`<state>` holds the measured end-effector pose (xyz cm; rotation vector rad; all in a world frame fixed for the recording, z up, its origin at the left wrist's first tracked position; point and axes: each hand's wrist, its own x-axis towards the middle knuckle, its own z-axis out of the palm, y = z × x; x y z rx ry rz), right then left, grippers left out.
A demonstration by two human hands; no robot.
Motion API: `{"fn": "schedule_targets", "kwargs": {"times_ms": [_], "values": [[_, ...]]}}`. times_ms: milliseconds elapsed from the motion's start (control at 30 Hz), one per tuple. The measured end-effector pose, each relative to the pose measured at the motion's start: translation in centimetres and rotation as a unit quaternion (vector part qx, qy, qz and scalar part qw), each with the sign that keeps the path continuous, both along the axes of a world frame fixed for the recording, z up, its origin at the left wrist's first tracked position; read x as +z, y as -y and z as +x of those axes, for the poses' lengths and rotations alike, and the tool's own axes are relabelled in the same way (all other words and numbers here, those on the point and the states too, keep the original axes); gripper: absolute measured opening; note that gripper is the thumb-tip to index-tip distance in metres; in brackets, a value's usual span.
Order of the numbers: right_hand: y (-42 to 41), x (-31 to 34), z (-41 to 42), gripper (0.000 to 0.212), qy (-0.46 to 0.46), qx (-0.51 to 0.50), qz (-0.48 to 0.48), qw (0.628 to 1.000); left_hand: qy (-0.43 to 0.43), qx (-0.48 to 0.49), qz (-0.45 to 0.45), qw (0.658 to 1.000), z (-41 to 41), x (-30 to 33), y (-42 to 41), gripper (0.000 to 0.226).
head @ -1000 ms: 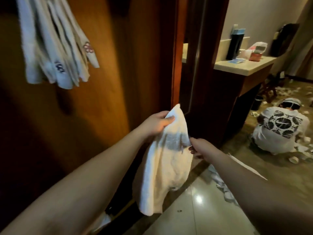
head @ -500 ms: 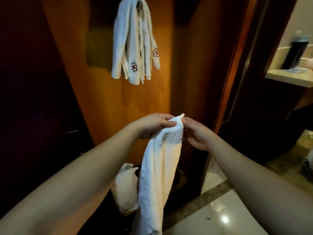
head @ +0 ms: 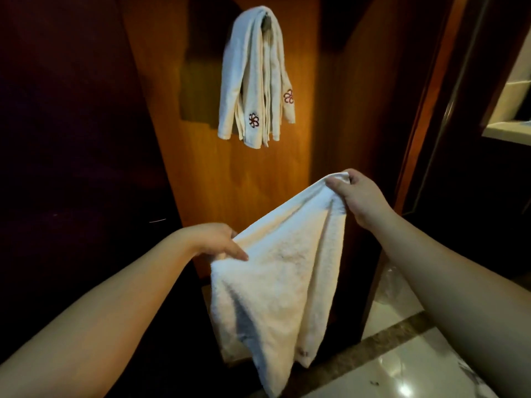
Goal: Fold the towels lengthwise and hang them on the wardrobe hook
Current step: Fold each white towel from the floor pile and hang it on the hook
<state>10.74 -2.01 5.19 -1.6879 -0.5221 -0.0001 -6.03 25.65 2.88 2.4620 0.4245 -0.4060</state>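
Observation:
A white towel (head: 284,271) hangs spread between my hands in front of the wardrobe. My right hand (head: 357,196) grips its upper corner, held higher. My left hand (head: 218,241) pinches the opposite edge lower down, thumb over the cloth. The rest of the towel droops toward the floor. Above, several folded white towels (head: 255,79) with red flower emblems hang from the hook (head: 265,20) on the wooden wardrobe panel (head: 230,179); the hook itself is mostly covered by them.
A dark open wardrobe interior lies to the left. A wooden door frame (head: 425,110) stands right of the panel. A glossy tiled floor (head: 402,366) with a dark border strip is at bottom right. A counter edge (head: 508,133) shows at far right.
My hands were together at the towel's top corner; now they have moved apart, right hand up and right, left hand down and left, spreading the towel open. The view moved closer to the hook.

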Motion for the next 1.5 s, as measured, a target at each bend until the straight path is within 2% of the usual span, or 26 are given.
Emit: {"fn": "schedule_targets", "kwargs": {"times_ms": [167, 300, 433, 500, 533, 600, 667, 733, 800, 867, 967, 1033, 1100, 1200, 1233, 1300, 1400, 1433, 1500], "values": [[1.6, -0.3, 0.8, 0.019, 0.009, -0.079, -0.01, 0.997, -0.023, 0.006, 0.124, 0.992, -1.2, -0.8, -1.5, 0.041], [2.8, 0.3, 1.3, 0.017, 0.025, -0.117, -0.019, 0.993, -0.017, 0.042, 0.094, 0.994, -1.6, -0.7, -2.5, 0.034], [4.2, 0.7, 2.1, 0.02, 0.024, -0.17, -0.01, 0.985, 0.042, 0.065, 0.098, 0.992, -1.6, -0.2, -3.5, 0.025], [4.9, 0.5, 2.5, 0.023, 0.024, -0.192, -0.017, 0.981, 0.1, 0.081, 0.055, 0.99, -1.4, -0.2, -3.9, 0.021], [5.3, 0.4, 2.7, 0.025, 0.025, -0.202, -0.022, 0.979, 0.136, 0.097, 0.0, 0.986, -1.3, -0.4, -3.9, 0.019], [5.8, 0.3, 3.0, 0.034, 0.008, -0.211, -0.012, 0.977, 0.194, 0.147, -0.166, 0.956, -1.2, -0.6, -3.7, 0.02], [6.2, 0.1, 3.2, 0.049, -0.022, -0.214, 0.001, 0.977, 0.232, 0.187, -0.299, 0.906, -1.2, -0.8, -3.4, 0.015], [6.4, -0.2, 3.2, 0.056, -0.047, -0.207, 0.003, 0.977, 0.263, 0.21, -0.388, 0.858, -1.2, -0.8, -2.7, 0.015], [6.6, -0.6, 3.0, 0.056, -0.069, -0.203, 0.011, 0.977, 0.289, 0.232, -0.456, 0.809, -1.2, -0.7, -1.9, 0.03], [6.8, -1.1, 2.8, 0.059, -0.089, -0.207, 0.014, 0.974, 0.3, 0.239, -0.501, 0.776, -1.3, -0.9, -1.1, 0.039], [7.1, -2.0, 2.3, 0.061, -0.117, -0.217, 0.016, 0.969, 0.306, 0.251, -0.516, 0.759, -1.8, -1.4, -0.4, 0.033], [7.2, -2.8, 1.6, 0.045, -0.165, -0.221, 0.074, 0.958, 0.313, 0.258, -0.5, 0.765, -2.1, -1.7, 0.0, 0.031], [7.0, -3.6, 0.3, 0.024, -0.269, -0.203, 0.171, 0.926, 0.326, 0.285, -0.497, 0.752, -2.1, -1.8, 0.9, 0.024], [5.6, -4.8, -1.9, 0.022, -0.429, -0.139, 0.282, 0.847, 0.322, 0.383, -0.535, 0.681, -2.0, -2.1, 3.1, 0.009], [5.0, -5.2, -3.0, 0.021, -0.446, -0.116, 0.306, 0.833, 0.317, 0.402, -0.552, 0.658, -2.0, -2.2, 4.0, 0.009], [3.9, -6.2, -5.3, 0.023, -0.463, -0.099, 0.334, 0.815, 0.314, 0.415, -0.569, 0.637, -2.2, -2.7, 6.0, 0.011], [2.4, -6.5, -9.7, 0.029, -0.452, -0.073, 0.348, 0.818, 0.331, 0.401, -0.566, 0.639, -3.0, -3.3, 9.5, 0.023], [1.7, -6.4, -11.1, 0.029, -0.435, -0.055, 0.341, 0.832, 0.342, 0.388, -0.568, 0.641, -3.3, -3.4, 10.7, 0.023], [0.4, -6.6, -13.4, 0.029, -0.365, -0.039, 0.272, 0.89, 0.345, 0.359, -0.56, 0.662, -3.9, -3.4, 12.9, 0.019]]}}
